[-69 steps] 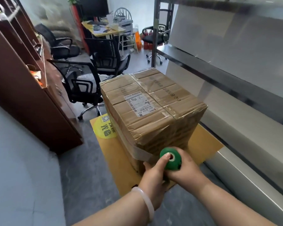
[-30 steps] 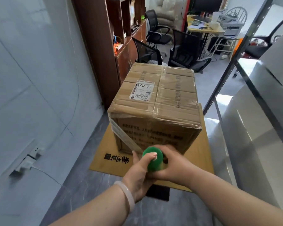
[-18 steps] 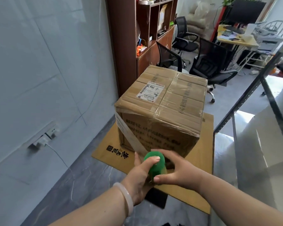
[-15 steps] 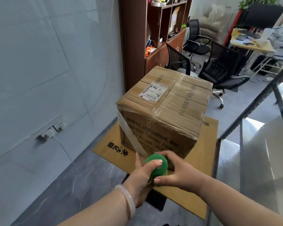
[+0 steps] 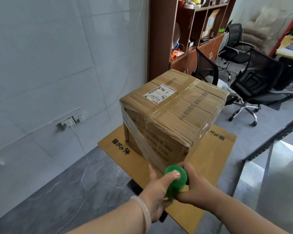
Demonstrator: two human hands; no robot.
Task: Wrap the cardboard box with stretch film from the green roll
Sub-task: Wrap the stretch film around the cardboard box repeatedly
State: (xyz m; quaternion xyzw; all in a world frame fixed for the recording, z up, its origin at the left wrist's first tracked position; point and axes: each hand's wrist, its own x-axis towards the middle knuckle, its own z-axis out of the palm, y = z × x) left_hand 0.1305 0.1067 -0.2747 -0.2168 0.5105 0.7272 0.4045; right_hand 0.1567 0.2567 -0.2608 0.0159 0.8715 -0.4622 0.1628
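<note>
Presently, mid-wrap, the roll (image 5: 175,180) is gripped by left hand (image 5: 155,188) and right hand (image 5: 198,190) just before the box (image 5: 172,112) on its mat (image 5: 211,154), film (image 5: 136,134) stretched to the left edge; carrying it round the right face, taut, is judged next.

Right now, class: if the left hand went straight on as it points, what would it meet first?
Probably the cardboard box: the left hand, gripping the green roll, points at its near face; depth unclear.

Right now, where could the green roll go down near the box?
The flat cardboard sheet is bare right of the box. Grey floor between wall and sheet is free, though a thin cable crosses it. Behind the box, chairs crowd close.
</note>
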